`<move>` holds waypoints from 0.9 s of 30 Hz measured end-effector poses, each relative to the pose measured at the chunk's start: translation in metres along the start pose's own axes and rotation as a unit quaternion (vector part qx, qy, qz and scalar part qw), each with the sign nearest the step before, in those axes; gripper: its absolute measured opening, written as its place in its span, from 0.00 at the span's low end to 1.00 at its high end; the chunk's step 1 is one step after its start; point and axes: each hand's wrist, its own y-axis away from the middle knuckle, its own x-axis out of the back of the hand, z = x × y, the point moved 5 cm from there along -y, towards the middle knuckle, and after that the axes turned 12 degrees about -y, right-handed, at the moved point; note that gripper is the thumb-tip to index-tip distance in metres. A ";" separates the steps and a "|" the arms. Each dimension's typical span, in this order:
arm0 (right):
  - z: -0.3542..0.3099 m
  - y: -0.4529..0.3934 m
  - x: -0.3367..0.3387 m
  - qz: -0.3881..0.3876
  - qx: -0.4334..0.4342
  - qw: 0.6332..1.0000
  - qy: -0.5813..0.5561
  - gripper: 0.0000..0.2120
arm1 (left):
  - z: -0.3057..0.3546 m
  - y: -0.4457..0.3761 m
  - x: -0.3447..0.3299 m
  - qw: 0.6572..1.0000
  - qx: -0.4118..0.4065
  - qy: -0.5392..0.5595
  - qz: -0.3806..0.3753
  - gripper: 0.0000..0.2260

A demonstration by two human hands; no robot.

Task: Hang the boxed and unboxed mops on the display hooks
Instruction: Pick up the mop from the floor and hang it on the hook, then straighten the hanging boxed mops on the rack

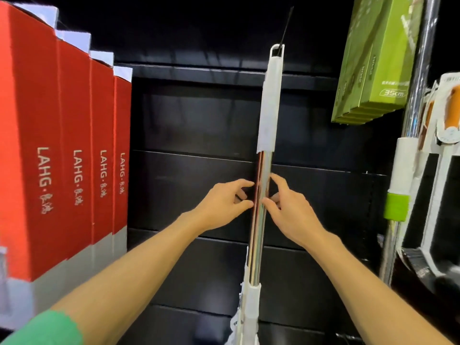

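**One bare mop on its hook, both hands at the pole**

One unboxed mop (264, 195) hangs upright in the middle of the dark display wall (189, 125). The white loop at the top of its handle sits over a thin black hook (286, 28) that juts out from above. Its shiny metal pole runs down between the two hands to a white collar near the bottom edge of the view.

The left hand (224, 205) is on the left side of the pole, fingers loosely spread, thumb and fingertips touching or just beside the metal. The right hand (291, 207) mirrors it on the other side, fingers half open, thumb against the pole. Neither hand is wrapped around it; this reads as a light steadying touch, not a carrying grip.

To the left hangs a row of red boxes (62, 150). Up on the right hang green boxes (368, 70), and further right stands another mop (398, 185) with a green band on its handle.

The step in hand appears to be settling this mop so it hangs straight. The loop looks seated, though the hook tip is too thin and dark to be sure. The next move calls for letting go gently, both hands together, so the pole does not swing, then reaching for the next item.
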 end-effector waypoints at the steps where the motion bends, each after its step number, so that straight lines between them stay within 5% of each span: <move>1: 0.002 0.011 -0.006 -0.003 -0.006 0.999 0.039 0.33 | -0.008 0.013 -0.007 0.999 0.005 -0.033 -0.017 0.25; 7: 0.000 0.090 -0.038 -0.048 0.020 0.954 0.294 0.27 | -0.040 0.101 -0.024 0.966 0.018 -0.229 -0.117 0.29; 15: -0.047 0.192 -0.098 -0.193 -0.066 0.922 0.329 0.31 | -0.099 0.248 0.005 0.933 0.050 -0.281 -0.218 0.34; 27: -0.163 0.292 -0.170 -0.263 -0.100 0.910 0.303 0.35 | -0.147 0.409 0.084 0.915 0.074 -0.322 -0.231 0.36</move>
